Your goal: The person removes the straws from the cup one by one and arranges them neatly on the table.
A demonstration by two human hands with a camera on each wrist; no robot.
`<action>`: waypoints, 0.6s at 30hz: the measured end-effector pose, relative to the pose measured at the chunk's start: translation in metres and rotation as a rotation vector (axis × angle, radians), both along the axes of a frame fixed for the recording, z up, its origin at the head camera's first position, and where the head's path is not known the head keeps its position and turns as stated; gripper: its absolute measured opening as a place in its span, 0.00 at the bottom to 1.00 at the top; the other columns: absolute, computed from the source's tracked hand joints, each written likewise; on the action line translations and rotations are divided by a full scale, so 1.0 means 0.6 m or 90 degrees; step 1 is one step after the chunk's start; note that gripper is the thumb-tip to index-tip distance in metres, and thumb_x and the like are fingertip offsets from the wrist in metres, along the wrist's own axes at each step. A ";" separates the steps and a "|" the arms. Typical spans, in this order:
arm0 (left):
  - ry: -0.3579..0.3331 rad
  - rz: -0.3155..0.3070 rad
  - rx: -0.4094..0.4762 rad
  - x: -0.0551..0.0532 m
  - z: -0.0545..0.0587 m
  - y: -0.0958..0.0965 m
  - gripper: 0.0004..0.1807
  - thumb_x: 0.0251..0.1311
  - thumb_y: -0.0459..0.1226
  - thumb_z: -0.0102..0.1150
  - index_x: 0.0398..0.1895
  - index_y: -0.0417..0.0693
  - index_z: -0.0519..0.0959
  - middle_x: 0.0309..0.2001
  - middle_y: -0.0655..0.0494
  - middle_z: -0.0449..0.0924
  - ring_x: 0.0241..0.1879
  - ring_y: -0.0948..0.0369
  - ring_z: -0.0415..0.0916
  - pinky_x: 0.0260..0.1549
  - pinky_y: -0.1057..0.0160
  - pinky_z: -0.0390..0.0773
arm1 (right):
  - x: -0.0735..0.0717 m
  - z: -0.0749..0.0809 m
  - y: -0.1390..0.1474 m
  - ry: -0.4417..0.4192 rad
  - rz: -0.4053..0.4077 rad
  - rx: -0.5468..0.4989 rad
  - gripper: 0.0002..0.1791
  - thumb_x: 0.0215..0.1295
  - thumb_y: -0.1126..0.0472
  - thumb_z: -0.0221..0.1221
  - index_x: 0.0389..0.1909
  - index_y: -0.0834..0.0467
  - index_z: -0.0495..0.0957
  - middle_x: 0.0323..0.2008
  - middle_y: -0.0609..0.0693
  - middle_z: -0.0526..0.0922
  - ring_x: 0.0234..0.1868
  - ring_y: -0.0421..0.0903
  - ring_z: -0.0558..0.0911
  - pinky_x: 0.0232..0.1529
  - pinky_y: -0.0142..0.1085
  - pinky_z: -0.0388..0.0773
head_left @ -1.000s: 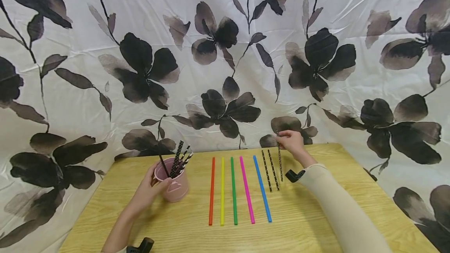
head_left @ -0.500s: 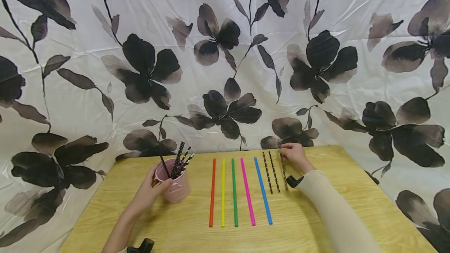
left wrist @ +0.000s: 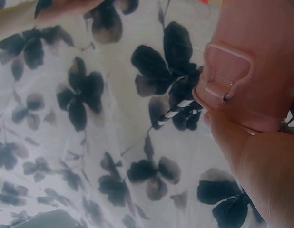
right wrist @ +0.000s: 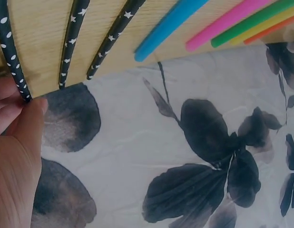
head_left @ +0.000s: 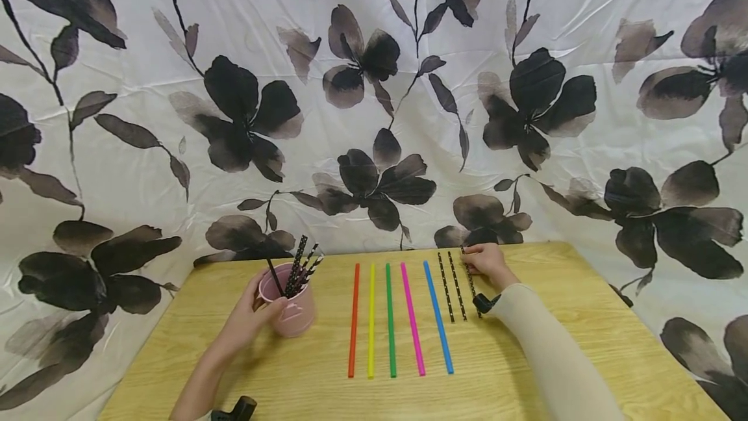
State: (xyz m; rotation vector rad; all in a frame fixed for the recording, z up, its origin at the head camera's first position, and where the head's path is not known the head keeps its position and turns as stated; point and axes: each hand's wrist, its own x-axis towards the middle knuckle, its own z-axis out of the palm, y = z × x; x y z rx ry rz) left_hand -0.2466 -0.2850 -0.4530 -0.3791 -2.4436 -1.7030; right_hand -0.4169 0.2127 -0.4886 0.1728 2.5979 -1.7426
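My left hand point(head_left: 252, 317) grips a pink cup point(head_left: 294, 317) with a small handle, thumb over its rim. Several black patterned straws point(head_left: 299, 265) lean inside the cup. At the table's far right, my right hand point(head_left: 487, 264) pinches the far end of a black straw with white spots point(right wrist: 10, 54); it lies along the tabletop. Beside it, to the left in the head view, are two black straws with white stars: one star straw point(head_left: 458, 288) and another star straw point(head_left: 447, 291).
A red straw point(head_left: 354, 320), a yellow straw point(head_left: 371, 320), a green straw point(head_left: 391, 320), a pink straw point(head_left: 412, 320) and a blue straw point(head_left: 438, 317) lie in a row on the wooden table point(head_left: 304, 382). Floral cloth point(head_left: 374, 115) hangs behind the table.
My right hand has lowered the spotted straw from a raised position onto the table, to the right of the two star straws. My left hand has stayed on the cup.
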 end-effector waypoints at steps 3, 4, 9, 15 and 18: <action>-0.002 -0.001 -0.007 0.001 -0.003 0.000 0.39 0.57 0.40 0.55 0.67 0.53 0.45 0.64 0.43 0.49 0.62 0.44 0.48 0.56 0.45 0.53 | 0.000 -0.009 -0.002 0.000 -0.004 0.007 0.18 0.50 0.63 0.63 0.43 0.66 0.77 0.27 0.56 0.79 0.19 0.41 0.77 0.21 0.34 0.77; -0.004 0.002 -0.009 0.002 -0.004 0.000 0.39 0.57 0.40 0.55 0.67 0.52 0.45 0.64 0.43 0.49 0.61 0.44 0.49 0.55 0.45 0.53 | 0.000 -0.011 -0.003 -0.001 -0.003 0.012 0.18 0.50 0.63 0.64 0.42 0.66 0.78 0.27 0.56 0.79 0.19 0.41 0.77 0.21 0.33 0.77; -0.013 0.012 -0.015 0.008 -0.008 -0.004 0.40 0.57 0.41 0.56 0.67 0.53 0.44 0.64 0.43 0.50 0.61 0.43 0.50 0.54 0.44 0.55 | 0.000 -0.016 -0.010 0.003 0.005 0.032 0.16 0.49 0.64 0.64 0.40 0.66 0.79 0.27 0.56 0.80 0.19 0.43 0.78 0.20 0.33 0.77; -0.002 0.008 -0.017 0.000 -0.004 -0.001 0.39 0.56 0.41 0.56 0.67 0.53 0.46 0.64 0.45 0.51 0.61 0.46 0.50 0.55 0.46 0.56 | 0.001 -0.007 -0.007 0.014 0.002 0.049 0.16 0.48 0.63 0.65 0.39 0.66 0.79 0.28 0.57 0.80 0.19 0.44 0.78 0.19 0.34 0.77; -0.005 0.008 -0.013 -0.005 -0.003 0.001 0.39 0.56 0.41 0.56 0.67 0.54 0.47 0.63 0.46 0.52 0.61 0.47 0.51 0.55 0.47 0.55 | 0.000 -0.004 -0.005 0.016 0.002 0.058 0.16 0.48 0.63 0.65 0.38 0.66 0.79 0.28 0.57 0.80 0.18 0.43 0.78 0.19 0.33 0.76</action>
